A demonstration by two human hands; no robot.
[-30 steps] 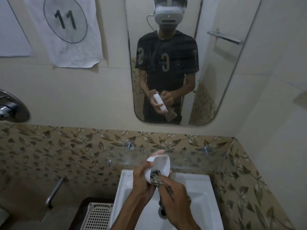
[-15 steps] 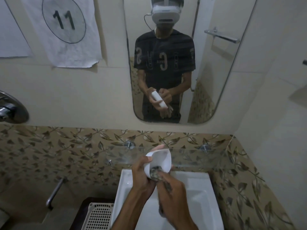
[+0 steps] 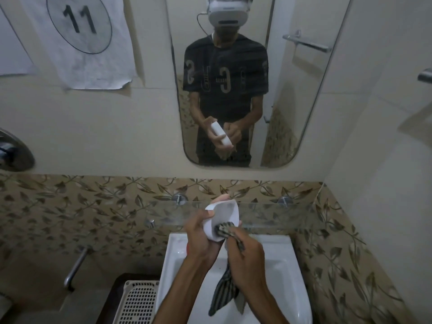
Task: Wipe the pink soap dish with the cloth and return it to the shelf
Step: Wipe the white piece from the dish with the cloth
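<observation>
The wiping step is in progress, and the return to the shelf is not yet done.

At about 7 o'clock in the view stands a perforated plastic basket (image 3: pixel 138 300), which has no part in the work. To its right is the white washbasin (image 3: pixel 289 272), and both forearms come up over it from 6 o'clock.

The left hand (image 3: pixel 198 239) has its grip closed around the soap dish (image 3: pixel 224 216). It holds the dish tilted, with the hollow side turned to the person, just in front of the glass shelf (image 3: pixel 268 212). In this light the dish looks nearly white, so I cannot confirm the pink colour.

The right hand (image 3: pixel 245 258) has its grip clenched on the striped cloth (image 3: pixel 225 293). The upper end of the cloth is pressed into the lower part of the hollow of the dish, and the long end hangs down toward 6 o'clock over the basin.

In my judgement the inside is being cleaned now. I cannot tell how much of it is already clean, or whether the outside is wiped. What is left is to finish the wiping and to set the dish on the shelf, which runs from 9 o'clock to 3 o'clock behind the hands and appears free there.
</observation>
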